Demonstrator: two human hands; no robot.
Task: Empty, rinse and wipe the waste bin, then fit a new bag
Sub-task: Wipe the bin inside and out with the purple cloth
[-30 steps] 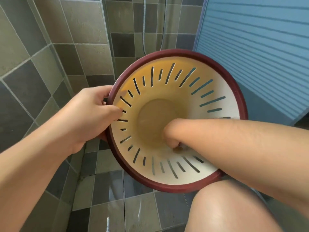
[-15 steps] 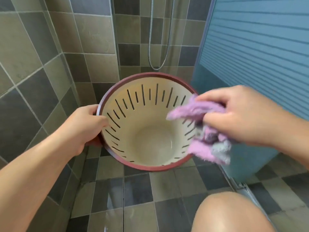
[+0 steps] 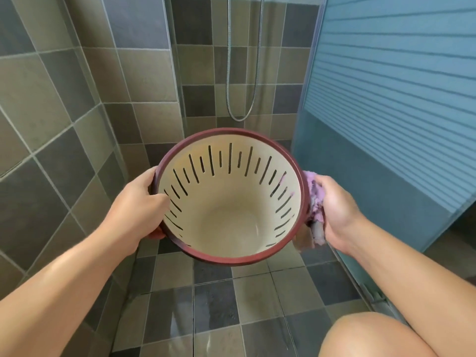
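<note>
A cream waste bin (image 3: 231,220) with slotted walls and a dark red rim is held above the tiled floor, its mouth tipped toward me. Nothing lies inside it. My left hand (image 3: 140,202) grips the rim on the left, thumb inside the bin. My right hand (image 3: 334,202) holds a purple cloth (image 3: 315,199) against the outside of the bin's right wall. Bits of the cloth show through the slots on that side.
Grey and tan tiled walls close in at the left and back. A shower hose (image 3: 240,73) hangs on the back wall. A blue frosted shower door (image 3: 391,112) stands at the right. The wet tiled floor (image 3: 219,305) lies below, and my knee (image 3: 373,336) shows at bottom right.
My right hand came out of the bin with the purple cloth and moved to the outside of the bin's right wall. The bin has dropped lower and farther from me.
</note>
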